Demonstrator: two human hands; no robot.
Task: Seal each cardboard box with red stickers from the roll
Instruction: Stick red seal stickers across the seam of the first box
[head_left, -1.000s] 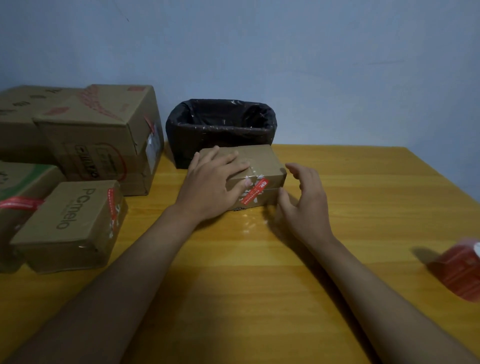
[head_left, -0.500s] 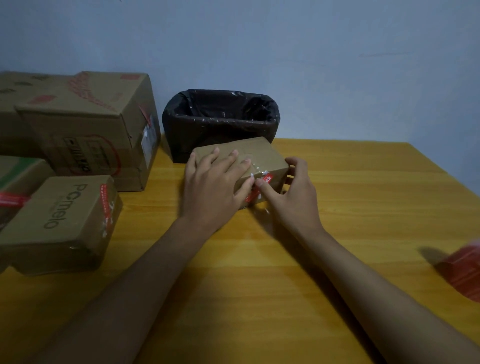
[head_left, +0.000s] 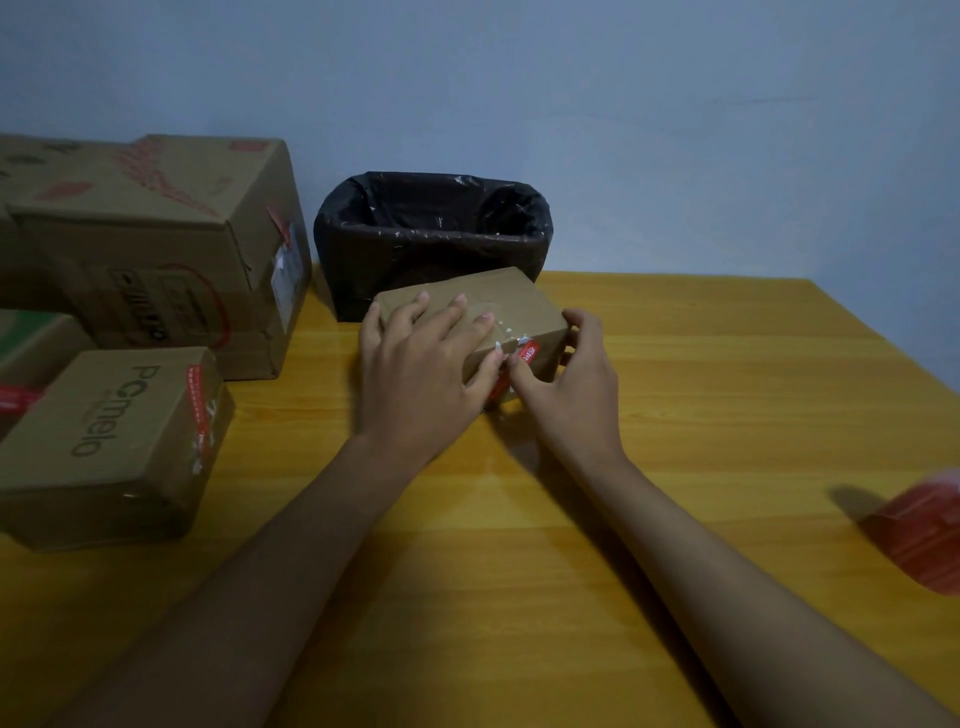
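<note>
Brown cardboard sits under both hands. The left hand (head_left: 423, 371) lies flat on top of the small box (head_left: 511, 306), fingers spread, holding it down. The right hand (head_left: 569, 387) curls round the near right corner of the box, and its thumb presses on the red sticker (head_left: 525, 354) there. The sticker goes over the top edge and down the front side. Most of it is hidden by the hands.

This small box is in the middle of the wooden table (head_left: 675, 415), right in front of a black bin (head_left: 431, 234). It is plain brown with some shiny clear tape on top. I think its sticker is nearly stuck down and just needs a good rub.

On the left are more boxes. The Pomelo box (head_left: 109, 447) has a red strip over its edge, so it looks done. Another box (head_left: 26, 364) at the far left edge shows a red strip too. The big box (head_left: 150, 249) behind has red marks, but I cannot tell if they are stickers.

The red roll (head_left: 919, 535) waits at the right edge of the table, well apart from the hands.
</note>
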